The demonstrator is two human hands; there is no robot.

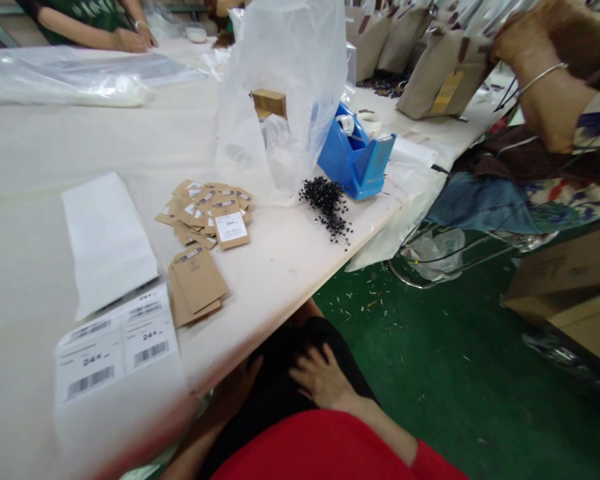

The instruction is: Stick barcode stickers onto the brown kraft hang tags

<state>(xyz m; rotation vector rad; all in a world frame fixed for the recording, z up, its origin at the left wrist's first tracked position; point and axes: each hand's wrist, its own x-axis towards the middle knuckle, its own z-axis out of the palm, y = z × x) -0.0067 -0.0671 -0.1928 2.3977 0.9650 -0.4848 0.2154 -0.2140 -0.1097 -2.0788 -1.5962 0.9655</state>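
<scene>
Both my hands rest in my lap, below the edge of the white table (290, 267). My right hand (323, 380) lies flat on my dark trousers with its fingers spread and holds nothing. My left hand (237, 390) sits under the table edge in shadow, fingers loosely apart, also with nothing in it. On the table above lie a heap of brown paper tags (207, 213), a small stack of brown tags (196, 283), a sheet of barcode price labels (117, 343) and a white paper bag (107, 240).
A pile of small black fasteners (327, 203) lies near a blue tape dispenser (355, 157) and a clear plastic bag (280, 93). Another person's arm (550, 87) with a bangle reaches in at the right. A second person's hands (130, 37) work at the far left. A cardboard box (570, 293) stands on the green floor.
</scene>
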